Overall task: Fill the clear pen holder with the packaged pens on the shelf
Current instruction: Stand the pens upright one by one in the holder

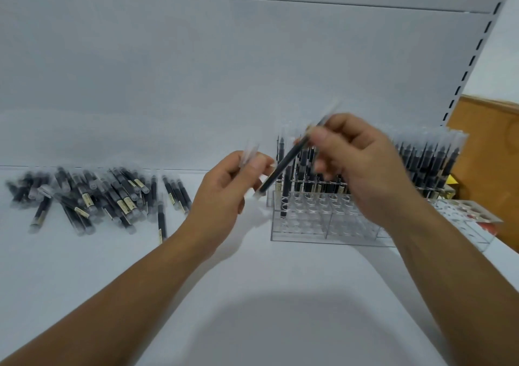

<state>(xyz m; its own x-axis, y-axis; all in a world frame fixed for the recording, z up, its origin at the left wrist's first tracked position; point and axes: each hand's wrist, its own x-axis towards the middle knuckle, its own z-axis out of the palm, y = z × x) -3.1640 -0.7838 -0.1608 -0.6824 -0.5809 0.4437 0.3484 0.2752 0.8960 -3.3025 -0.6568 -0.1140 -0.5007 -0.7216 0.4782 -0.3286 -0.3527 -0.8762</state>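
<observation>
A clear pen holder (323, 225) with rows of round holes stands on the white shelf, right of centre. Several dark packaged pens stand upright in its back rows (421, 166); the front holes are bare. My right hand (362, 166) pinches one packaged pen (283, 169), tilted, its lower end just above the holder's left side. My left hand (224, 194) grips another packaged pen (250, 152), whose clear end pokes up above my fingers. A loose pile of packaged pens (92, 197) lies on the shelf at the left.
A white back panel (196, 70) rises behind the shelf, with a slotted upright (474, 62) at the right. A second clear holder (471, 214) with round holes stands to the right. A brown cardboard box (488, 152) stands beyond the shelf's right edge.
</observation>
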